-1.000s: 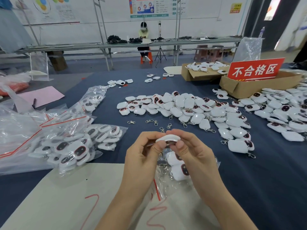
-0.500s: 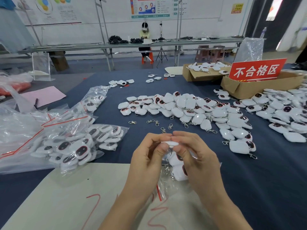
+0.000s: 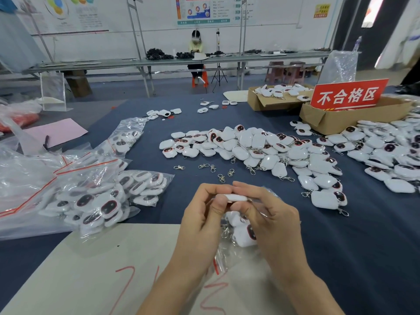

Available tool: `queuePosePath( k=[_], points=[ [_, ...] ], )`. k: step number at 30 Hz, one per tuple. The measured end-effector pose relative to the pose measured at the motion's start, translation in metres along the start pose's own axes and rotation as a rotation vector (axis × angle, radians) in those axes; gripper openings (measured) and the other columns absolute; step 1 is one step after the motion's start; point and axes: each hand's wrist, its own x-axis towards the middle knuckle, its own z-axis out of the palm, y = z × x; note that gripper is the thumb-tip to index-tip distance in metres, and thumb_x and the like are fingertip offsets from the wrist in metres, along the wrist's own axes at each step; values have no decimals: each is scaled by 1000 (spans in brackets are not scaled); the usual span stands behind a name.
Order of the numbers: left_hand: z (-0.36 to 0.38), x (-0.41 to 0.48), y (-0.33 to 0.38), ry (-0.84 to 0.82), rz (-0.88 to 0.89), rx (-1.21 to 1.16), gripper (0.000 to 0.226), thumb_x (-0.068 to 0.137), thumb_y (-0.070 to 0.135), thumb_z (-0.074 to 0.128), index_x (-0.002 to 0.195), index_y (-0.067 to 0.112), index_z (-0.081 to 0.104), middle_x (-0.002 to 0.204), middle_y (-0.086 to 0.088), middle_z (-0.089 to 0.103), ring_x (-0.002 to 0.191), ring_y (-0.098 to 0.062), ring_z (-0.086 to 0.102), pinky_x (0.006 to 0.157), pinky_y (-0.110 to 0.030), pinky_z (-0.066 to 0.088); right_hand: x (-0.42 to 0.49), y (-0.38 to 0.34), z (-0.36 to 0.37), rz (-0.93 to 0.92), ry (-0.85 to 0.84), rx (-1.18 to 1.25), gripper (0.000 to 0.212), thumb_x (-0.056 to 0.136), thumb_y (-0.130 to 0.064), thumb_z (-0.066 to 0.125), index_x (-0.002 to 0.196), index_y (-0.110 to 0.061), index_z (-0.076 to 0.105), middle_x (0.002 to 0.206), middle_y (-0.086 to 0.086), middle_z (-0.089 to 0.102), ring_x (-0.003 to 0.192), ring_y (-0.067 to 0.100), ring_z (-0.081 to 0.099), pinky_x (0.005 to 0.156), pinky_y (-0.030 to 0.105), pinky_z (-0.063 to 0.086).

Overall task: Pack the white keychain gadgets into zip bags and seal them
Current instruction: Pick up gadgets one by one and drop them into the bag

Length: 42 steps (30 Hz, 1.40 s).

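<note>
Both hands meet over the near middle of the table and pinch one white keychain gadget (image 3: 236, 197) between their fingertips. My left hand (image 3: 202, 221) grips its left end, my right hand (image 3: 270, 221) its right end. Under them lies a clear zip bag (image 3: 229, 253) with a red seal line, holding a few gadgets and metal clips. A broad heap of loose white gadgets (image 3: 254, 148) spreads across the blue table beyond. Filled zip bags (image 3: 102, 196) lie at the left.
Loose metal clasps (image 3: 211, 169) lie just past my hands. A cardboard box with a red sign (image 3: 347, 110) and another box of gadgets (image 3: 272, 96) stand at the back right. A pale board with red marks (image 3: 102, 269) covers the near edge. A person sits far behind.
The gadget between my fingertips has sunk lower and my fingers have closed more tightly around it, above the bag's mouth.
</note>
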Motion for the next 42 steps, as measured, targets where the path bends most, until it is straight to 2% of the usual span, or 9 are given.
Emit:
queuePosePath(
  k=[4, 7, 12, 17, 24, 27, 35, 38, 42],
  points=[
    [-2, -1, -1, 18, 7, 41, 20, 100, 29, 47, 102, 22, 66, 105, 1, 75, 101, -19, 70, 87, -29, 56, -2, 1, 1, 12, -5, 18, 25, 84, -21, 78, 95, -43, 75, 109, -27, 72, 99, 1, 69, 73, 24, 48],
    [0, 0, 0, 24, -26, -1, 21, 100, 30, 48, 95, 25, 68, 104, -1, 74, 100, -19, 70, 88, -31, 57, -1, -1, 2, -26, -2, 15, 20, 81, -27, 77, 95, -42, 75, 110, -29, 71, 105, 1, 68, 75, 23, 50],
    [-1, 6, 7, 32, -268, -606, 23, 97, 19, 46, 88, 4, 62, 86, -8, 71, 78, -17, 70, 73, -25, 58, 1, -3, 4, -76, -21, 74, 24, 80, -29, 73, 100, -43, 73, 113, -24, 72, 110, 3, 67, 87, 13, 50],
    [-1, 9, 6, 27, -366, -833, 29, 92, 14, 46, 75, 7, 68, 86, -14, 64, 72, -21, 62, 68, -28, 57, -3, -4, 10, -203, 3, 35, 21, 81, -27, 71, 95, -42, 73, 115, -22, 69, 108, 1, 66, 81, 9, 49],
    [0, 9, 5, 57, -381, -846, 30, 93, 15, 48, 80, 6, 73, 93, -15, 70, 79, -24, 68, 68, -29, 58, -1, -5, 7, -297, 23, -28, 18, 85, -23, 66, 97, -34, 71, 119, -22, 64, 111, 2, 64, 81, 10, 49],
    [-1, 10, 7, 92, -411, -837, 28, 88, 18, 55, 94, 6, 80, 105, -20, 74, 93, -26, 75, 72, -28, 60, 0, 1, 4, -304, 36, -97, 34, 84, 0, 70, 95, -32, 68, 122, -23, 59, 115, 5, 62, 82, 9, 48],
    [-4, 13, 9, 103, -451, -794, 36, 86, 19, 56, 115, 2, 67, 118, -20, 72, 96, -28, 75, 66, -29, 60, -2, 8, 9, -348, 23, -301, 51, 75, 13, 78, 94, -33, 66, 121, -27, 57, 110, -11, 56, 85, 4, 43],
    [-5, 13, 8, 102, -453, -774, 32, 87, 20, 57, 104, 3, 77, 119, -20, 72, 97, -27, 75, 69, -30, 61, -2, 8, 8, -361, 39, -310, 46, 77, 8, 79, 94, -33, 67, 119, -27, 58, 112, -10, 56, 87, 5, 44],
    [-7, 13, 6, 108, -410, -666, 27, 82, 30, 66, 100, 16, 81, 110, -10, 76, 93, -17, 74, 72, -24, 58, -4, 3, 8, -253, 11, -228, 24, 88, -19, 75, 99, -37, 64, 115, -28, 65, 110, 3, 63, 87, 12, 47]
  ],
)
